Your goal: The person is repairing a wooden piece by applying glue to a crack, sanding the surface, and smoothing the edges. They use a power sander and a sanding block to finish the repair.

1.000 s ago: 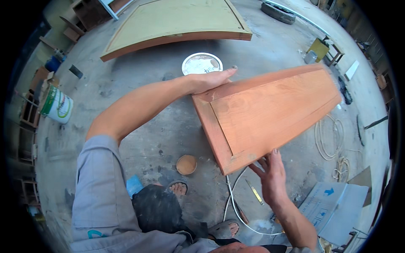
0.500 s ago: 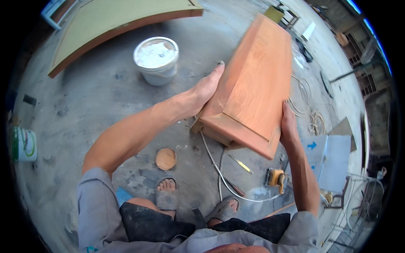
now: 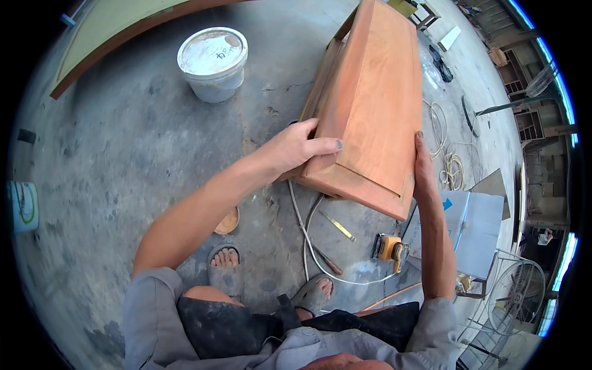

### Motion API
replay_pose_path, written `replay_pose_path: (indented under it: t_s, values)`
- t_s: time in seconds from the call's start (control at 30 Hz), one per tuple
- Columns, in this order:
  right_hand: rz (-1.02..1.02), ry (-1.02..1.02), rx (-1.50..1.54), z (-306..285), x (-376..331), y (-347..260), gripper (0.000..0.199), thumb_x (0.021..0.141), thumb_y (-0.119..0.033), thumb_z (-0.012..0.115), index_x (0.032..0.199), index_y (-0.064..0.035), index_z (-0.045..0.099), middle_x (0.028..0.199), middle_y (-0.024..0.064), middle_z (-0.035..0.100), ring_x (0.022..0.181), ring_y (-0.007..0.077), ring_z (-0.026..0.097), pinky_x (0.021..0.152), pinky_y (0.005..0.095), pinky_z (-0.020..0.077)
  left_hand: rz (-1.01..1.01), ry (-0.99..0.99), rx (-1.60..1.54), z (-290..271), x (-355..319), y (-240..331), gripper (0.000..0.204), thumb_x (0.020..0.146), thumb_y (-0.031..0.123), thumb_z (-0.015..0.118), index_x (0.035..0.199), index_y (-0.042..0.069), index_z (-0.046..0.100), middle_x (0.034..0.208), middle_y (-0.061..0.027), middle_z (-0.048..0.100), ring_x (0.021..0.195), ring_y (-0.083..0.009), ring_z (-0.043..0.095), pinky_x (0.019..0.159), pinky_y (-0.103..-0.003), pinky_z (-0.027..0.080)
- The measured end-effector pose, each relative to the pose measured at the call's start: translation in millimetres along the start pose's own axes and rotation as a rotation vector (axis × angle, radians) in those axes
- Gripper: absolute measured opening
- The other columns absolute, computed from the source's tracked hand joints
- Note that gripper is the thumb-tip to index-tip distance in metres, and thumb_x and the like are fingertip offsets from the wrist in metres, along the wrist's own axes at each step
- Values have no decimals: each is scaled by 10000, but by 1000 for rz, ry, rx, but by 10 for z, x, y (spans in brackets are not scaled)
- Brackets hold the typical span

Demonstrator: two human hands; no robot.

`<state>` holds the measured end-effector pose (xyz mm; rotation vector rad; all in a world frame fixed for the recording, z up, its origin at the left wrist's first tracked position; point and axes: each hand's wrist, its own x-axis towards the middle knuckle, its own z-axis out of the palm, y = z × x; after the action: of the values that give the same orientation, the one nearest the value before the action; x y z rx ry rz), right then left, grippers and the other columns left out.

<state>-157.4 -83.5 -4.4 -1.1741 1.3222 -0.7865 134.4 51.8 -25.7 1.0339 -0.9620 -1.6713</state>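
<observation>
A reddish-brown wooden cabinet [image 3: 385, 111] with a framed panel face slants away from me, right of the middle. My left hand [image 3: 296, 148] grips its near left edge, the thumb lying on the frame and the other fingers bent around the side, partly hidden. Against the right side rests my right hand [image 3: 424, 169], its thumb up at the panel's edge and its fingers mostly out of sight. Between them the two hands hold the cabinet. Part of its recessed left side shows beyond my left hand.
A lidded white bucket [image 3: 213, 86] stands far left of the cabinet. Nearer lie a yellow-orange sander [image 3: 388, 248], a white hose [image 3: 351, 282], a yellow ruler-like strip [image 3: 341, 228] and a round tub of tan paste [image 3: 228, 221]. At right are a flattened grey-blue carton [image 3: 481, 231] and a fan [image 3: 517, 296].
My left hand has gone from lying flat along the cabinet's left side to gripping its near edge. The cabinet has turned somewhat, showing more of its left side. The view has shifted too.
</observation>
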Motion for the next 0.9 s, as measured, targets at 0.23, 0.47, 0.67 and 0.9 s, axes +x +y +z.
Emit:
replay_pose_path:
  t_s: [0.23,0.47,0.67,0.9]
  values:
    - [2,-19,-56,-30,22,21,624,1096,-491,478,1393,55,528,1214,144,690,985,173,719,810,323,609,50,-9,-24,-53,63,-109,761,917,316,768,1485,-65,432,1391,-143,568,1281,-200,546,1099,-339,424]
    - [28,55,-66,1,-27,-32,627,1090,-492,491,1399,52,533,1228,152,691,986,178,724,800,319,610,-11,-104,-12,-95,-42,-59,838,892,290,787,1530,-59,369,1456,-155,535,1352,-223,504,1168,-355,370]
    - [10,40,-101,-68,73,30,616,1093,-494,480,1375,49,554,1220,162,698,995,177,728,798,316,609,82,-165,60,-225,-145,-143,1051,828,289,841,1608,-54,224,1593,-193,383,1490,-258,358,1237,-379,287]
    - [5,61,-175,12,-79,-68,644,1093,-513,465,1361,66,553,1212,171,700,986,182,733,805,313,609,216,-295,75,-427,-313,-432,1311,690,175,956,1656,17,83,1674,-190,252,1573,-282,221,1305,-427,167]
